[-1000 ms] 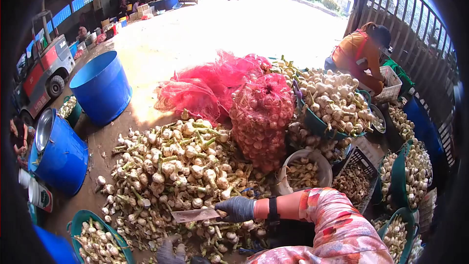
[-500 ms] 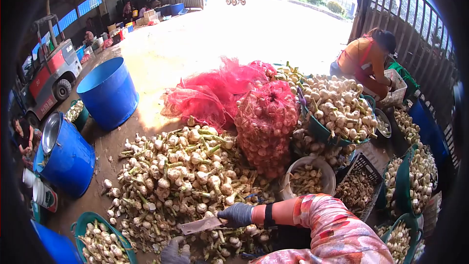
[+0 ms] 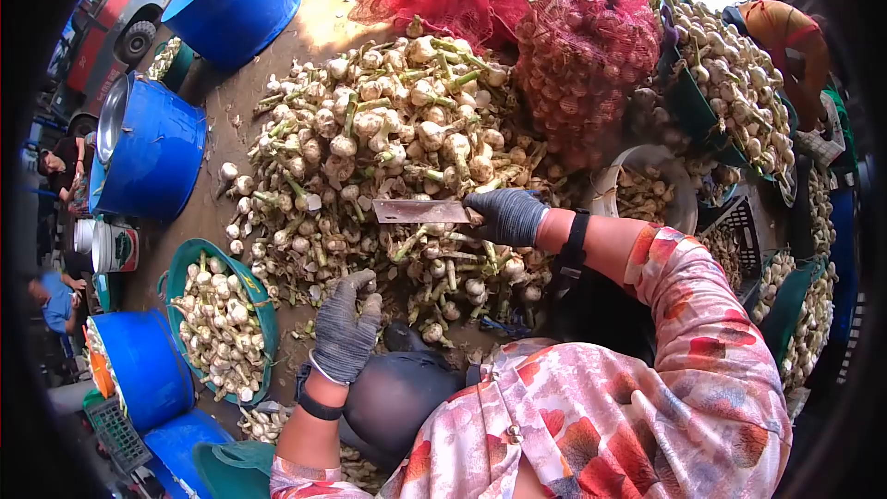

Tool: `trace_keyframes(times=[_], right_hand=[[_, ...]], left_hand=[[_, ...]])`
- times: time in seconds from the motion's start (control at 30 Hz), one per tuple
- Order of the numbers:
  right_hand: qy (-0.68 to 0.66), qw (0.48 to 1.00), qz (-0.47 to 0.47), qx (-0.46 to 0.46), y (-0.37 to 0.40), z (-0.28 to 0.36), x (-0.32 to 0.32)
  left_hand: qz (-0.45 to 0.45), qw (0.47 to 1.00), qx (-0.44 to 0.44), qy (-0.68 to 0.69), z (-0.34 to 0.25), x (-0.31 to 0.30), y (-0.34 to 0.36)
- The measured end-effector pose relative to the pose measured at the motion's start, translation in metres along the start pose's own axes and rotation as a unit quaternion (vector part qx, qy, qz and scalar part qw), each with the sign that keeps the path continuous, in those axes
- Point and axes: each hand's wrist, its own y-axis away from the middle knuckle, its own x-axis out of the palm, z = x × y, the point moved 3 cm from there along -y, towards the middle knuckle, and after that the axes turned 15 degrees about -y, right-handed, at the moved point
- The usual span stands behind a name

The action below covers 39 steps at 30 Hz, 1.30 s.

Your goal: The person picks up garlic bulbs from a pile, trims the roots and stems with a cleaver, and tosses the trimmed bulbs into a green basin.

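Head view: right hand (image 3: pixel 508 215), dark grey knit glove, closed round handle of flat, rectangular metal-bladed knife (image 3: pixel 420 212), blade pointing left over heap of pale, stemmed garlic (image 3: pixel 370 139). Left hand (image 3: pixel 346 328), grey-gloved, fingers partly curled at heap's near edge; cannot tell if gripping anything. Round green plastic tub (image 3: pixel 269 314) of garlic left of left hand; bulging red mesh sack (image 3: pixel 584 65) beyond right hand.

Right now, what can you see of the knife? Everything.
The knife has a broad, flat, roughly rectangular blade, metal by its look, greyish with brownish smudges. The gloved right hand grips the handle end, hiding most of it. The blade runs sideways across the picture, free end toward the left edge, over the garlic pile; whether it touches any bulbs, I can't tell.
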Motion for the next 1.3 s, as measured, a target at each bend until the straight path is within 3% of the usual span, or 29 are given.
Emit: trace_keyframes(times=[0.63, 0.77, 0.83, 0.9, 0.97, 1.03, 1.07, 1.17, 1.3], right_hand=[[0.004, 1.0, 0.006, -0.009, 0.0, -0.013, -0.005], [0.007, 1.0, -0.001, -0.021, -0.001, -0.018, -0.005], [0.019, 0.999, -0.024, 0.012, 0.0, -0.017, -0.008], [-0.015, 0.999, -0.029, 0.029, 0.002, -0.014, -0.013], [-0.008, 0.999, -0.053, -0.006, -0.004, -0.031, -0.007], [-0.031, 0.996, -0.074, -0.027, -0.002, -0.033, -0.006], [-0.023, 0.997, -0.067, -0.024, -0.002, -0.035, -0.005], [-0.022, 0.998, -0.055, -0.007, 0.001, -0.028, -0.005], [-0.018, 0.999, -0.04, 0.002, 0.002, -0.024, -0.004]], left_hand=[[0.023, 1.0, 0.016, -0.005, 0.001, 0.013, -0.008], [0.074, 0.983, -0.077, 0.151, 0.024, 0.026, -0.006], [0.126, 0.959, -0.143, 0.21, 0.053, 0.03, -0.014], [0.089, 0.976, -0.139, 0.142, 0.104, 0.042, -0.025], [0.109, 0.978, -0.158, 0.086, 0.145, 0.052, -0.033], [0.145, 0.945, -0.264, 0.124, 0.188, 0.073, -0.037], [0.137, 0.956, -0.24, 0.101, 0.224, 0.094, -0.036], [0.16, 0.964, -0.203, -0.055, 0.239, 0.121, -0.036], [0.192, 0.948, -0.253, -0.011, 0.26, 0.177, -0.032]])
